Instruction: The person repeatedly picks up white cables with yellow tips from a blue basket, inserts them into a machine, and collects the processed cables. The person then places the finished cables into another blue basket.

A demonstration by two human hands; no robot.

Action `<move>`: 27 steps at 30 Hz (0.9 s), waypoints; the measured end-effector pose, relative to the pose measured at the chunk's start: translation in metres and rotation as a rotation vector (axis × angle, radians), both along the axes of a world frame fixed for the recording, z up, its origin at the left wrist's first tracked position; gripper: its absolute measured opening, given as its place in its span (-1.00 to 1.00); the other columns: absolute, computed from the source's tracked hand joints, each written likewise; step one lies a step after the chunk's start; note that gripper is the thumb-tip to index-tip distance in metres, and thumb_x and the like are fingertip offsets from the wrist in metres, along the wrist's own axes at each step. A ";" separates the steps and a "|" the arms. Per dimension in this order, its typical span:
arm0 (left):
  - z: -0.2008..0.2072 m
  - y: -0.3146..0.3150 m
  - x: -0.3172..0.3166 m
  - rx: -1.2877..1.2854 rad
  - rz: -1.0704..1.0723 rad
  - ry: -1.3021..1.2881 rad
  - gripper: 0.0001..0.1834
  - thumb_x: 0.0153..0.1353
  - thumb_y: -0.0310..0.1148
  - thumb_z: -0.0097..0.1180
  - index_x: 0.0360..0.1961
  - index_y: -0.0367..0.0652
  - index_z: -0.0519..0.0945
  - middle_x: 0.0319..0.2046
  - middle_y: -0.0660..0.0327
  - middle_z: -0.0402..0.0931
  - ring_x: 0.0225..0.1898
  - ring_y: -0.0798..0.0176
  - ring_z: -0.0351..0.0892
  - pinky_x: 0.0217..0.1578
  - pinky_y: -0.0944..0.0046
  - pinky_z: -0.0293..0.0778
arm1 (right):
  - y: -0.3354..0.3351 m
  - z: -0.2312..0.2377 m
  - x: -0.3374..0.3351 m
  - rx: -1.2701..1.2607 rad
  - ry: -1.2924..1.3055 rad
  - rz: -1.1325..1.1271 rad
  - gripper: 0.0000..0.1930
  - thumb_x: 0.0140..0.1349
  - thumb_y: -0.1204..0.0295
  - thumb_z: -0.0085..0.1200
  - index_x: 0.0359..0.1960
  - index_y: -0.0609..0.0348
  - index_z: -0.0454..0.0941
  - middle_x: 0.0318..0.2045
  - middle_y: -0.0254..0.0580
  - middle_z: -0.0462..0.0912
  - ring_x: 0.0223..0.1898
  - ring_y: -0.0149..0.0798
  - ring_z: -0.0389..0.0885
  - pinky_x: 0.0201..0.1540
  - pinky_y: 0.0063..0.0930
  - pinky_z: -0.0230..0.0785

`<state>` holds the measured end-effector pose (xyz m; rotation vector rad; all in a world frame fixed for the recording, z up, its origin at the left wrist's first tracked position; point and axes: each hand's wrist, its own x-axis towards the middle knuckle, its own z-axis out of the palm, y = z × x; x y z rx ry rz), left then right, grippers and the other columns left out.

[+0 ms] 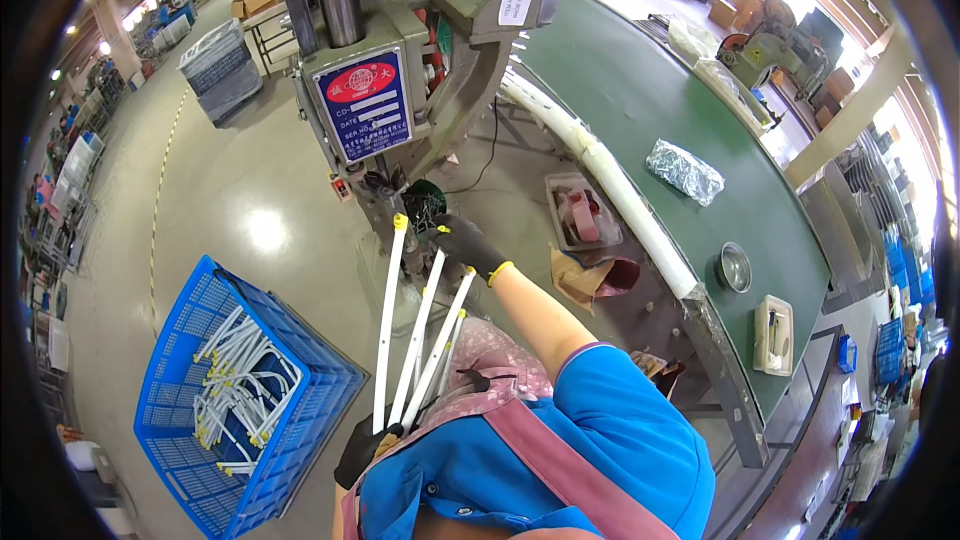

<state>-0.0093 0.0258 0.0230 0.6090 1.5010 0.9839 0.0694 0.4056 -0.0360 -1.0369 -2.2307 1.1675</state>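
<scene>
- Several white yellow-tipped rods [388,330] slant up between the hands, right of a blue basket [322,380].
- Left hand [366,452]: dark glove, closed round their lower ends, partly hidden.
- Right hand [468,246]: dark glove, fingers curled shut over one rod's yellow top.
- Basket holds a tangled heap [245,390] of similar rods.
- Metal press [408,25] stands ahead.

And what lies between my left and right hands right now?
In the head view, several white tubes with yellow ends lie between the left hand and the right hand.
</scene>
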 end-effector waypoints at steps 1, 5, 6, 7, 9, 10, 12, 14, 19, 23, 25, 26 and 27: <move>-0.001 0.000 0.000 -0.001 0.004 0.001 -0.61 0.16 -0.45 0.04 0.05 -0.28 0.47 -0.34 0.23 0.55 -0.36 0.43 0.46 -0.32 0.38 0.38 | 0.003 -0.004 0.003 0.053 -0.040 0.021 -0.58 0.04 0.14 0.09 -0.12 0.14 0.51 -0.25 0.11 0.59 -0.20 0.07 0.57 -0.15 -0.14 0.39; -0.007 -0.005 0.001 -0.037 0.029 -0.014 -0.61 0.16 -0.45 0.04 0.04 -0.27 0.47 -0.36 0.25 0.54 -0.38 0.45 0.45 -0.34 0.39 0.38 | 0.004 -0.010 0.003 0.190 -0.087 0.006 -0.64 0.00 0.14 0.12 -0.23 0.09 0.56 -0.36 0.01 0.61 -0.22 0.07 0.56 -0.17 -0.11 0.40; -0.008 -0.008 0.000 -0.057 0.037 -0.027 -0.61 0.16 -0.45 0.04 0.04 -0.27 0.47 -0.37 0.26 0.54 -0.39 0.45 0.45 -0.35 0.39 0.37 | 0.005 -0.009 0.004 0.198 -0.121 0.007 -0.64 -0.01 0.14 0.12 -0.24 0.09 0.57 -0.38 0.01 0.61 -0.23 0.07 0.57 -0.18 -0.11 0.40; -0.009 -0.009 0.000 -0.071 0.044 -0.040 -0.61 0.16 -0.44 0.04 0.04 -0.26 0.47 -0.38 0.26 0.53 -0.39 0.45 0.44 -0.36 0.40 0.37 | 0.003 -0.007 0.004 0.207 -0.158 0.008 -0.64 -0.01 0.13 0.12 -0.26 0.09 0.57 -0.39 0.02 0.61 -0.23 0.06 0.57 -0.18 -0.11 0.40; -0.012 -0.011 0.000 -0.021 0.081 -0.105 -0.63 0.17 -0.44 0.04 0.03 -0.26 0.47 -0.39 0.28 0.52 -0.41 0.46 0.44 -0.37 0.40 0.37 | 0.003 -0.003 0.001 0.256 -0.255 0.024 -0.65 0.00 0.14 0.11 -0.25 0.09 0.58 -0.39 0.03 0.60 -0.25 0.06 0.56 -0.20 -0.11 0.40; -0.013 -0.010 0.000 0.004 0.100 -0.138 -0.63 0.17 -0.44 0.04 0.03 -0.26 0.48 -0.40 0.29 0.52 -0.41 0.47 0.43 -0.38 0.40 0.37 | 0.001 -0.002 -0.001 0.324 -0.269 0.019 -0.65 0.00 0.14 0.10 -0.25 0.09 0.58 -0.39 0.03 0.60 -0.26 0.06 0.56 -0.20 -0.12 0.40; -0.013 -0.009 0.001 0.068 0.055 -0.047 -0.65 0.18 -0.44 0.03 0.01 -0.26 0.48 -0.39 0.29 0.52 -0.40 0.45 0.43 -0.37 0.39 0.37 | -0.002 0.000 -0.006 0.372 -0.230 -0.044 -0.68 0.01 0.15 0.10 -0.30 0.08 0.58 -0.42 0.01 0.61 -0.30 0.08 0.58 -0.24 -0.09 0.40; -0.012 -0.006 0.001 0.125 0.010 0.041 -0.68 0.19 -0.43 0.03 -0.01 -0.26 0.49 -0.38 0.28 0.52 -0.38 0.44 0.43 -0.36 0.37 0.38 | -0.005 0.000 -0.009 0.319 -0.104 -0.120 -0.68 0.02 0.16 0.10 -0.26 0.07 0.58 -0.41 -0.01 0.62 -0.30 0.08 0.59 -0.24 -0.11 0.41; -0.004 -0.008 0.004 0.338 0.027 -0.021 -0.70 0.19 -0.35 0.05 -0.09 -0.28 0.50 -0.32 0.24 0.54 -0.32 0.40 0.44 -0.24 0.33 0.40 | -0.006 0.014 -0.007 0.327 0.071 -0.122 -0.66 0.02 0.25 0.12 -0.20 0.17 0.58 -0.37 0.09 0.61 -0.27 0.09 0.59 -0.24 -0.18 0.42; 0.010 -0.011 0.005 0.093 0.068 0.026 -0.67 0.13 -0.34 0.09 -0.11 -0.32 0.52 -0.28 0.19 0.54 -0.27 0.39 0.45 -0.17 0.34 0.37 | -0.004 0.041 -0.008 -0.035 0.174 -0.081 -0.70 0.04 0.34 0.15 -0.24 0.31 0.59 -0.46 -0.09 0.65 -0.43 -0.34 0.57 -0.33 -0.43 0.39; 0.017 -0.014 0.009 0.099 0.124 0.069 -0.65 0.10 -0.32 0.13 -0.13 -0.33 0.52 -0.31 0.14 0.55 -0.27 0.33 0.49 -0.18 0.32 0.38 | -0.008 0.055 -0.012 -0.035 0.217 -0.058 -0.70 0.06 0.35 0.15 -0.25 0.34 0.58 -0.51 -0.22 0.62 -0.46 -0.47 0.46 -0.36 -0.53 0.35; 0.020 -0.014 0.009 0.095 0.130 0.102 -0.64 0.09 -0.32 0.14 -0.14 -0.34 0.53 -0.33 0.13 0.56 -0.28 0.31 0.50 -0.18 0.31 0.38 | -0.010 0.061 -0.015 -0.059 0.230 -0.063 -0.69 0.07 0.32 0.15 -0.25 0.33 0.59 -0.50 -0.20 0.62 -0.46 -0.48 0.48 -0.36 -0.54 0.34; 0.022 -0.015 0.009 0.095 0.130 0.145 -0.64 0.08 -0.31 0.15 -0.15 -0.35 0.53 -0.34 0.12 0.56 -0.30 0.29 0.50 -0.19 0.31 0.38 | -0.014 0.066 -0.018 -0.018 0.246 -0.020 -0.70 0.08 0.32 0.15 -0.26 0.33 0.59 -0.50 -0.22 0.62 -0.45 -0.49 0.48 -0.35 -0.55 0.34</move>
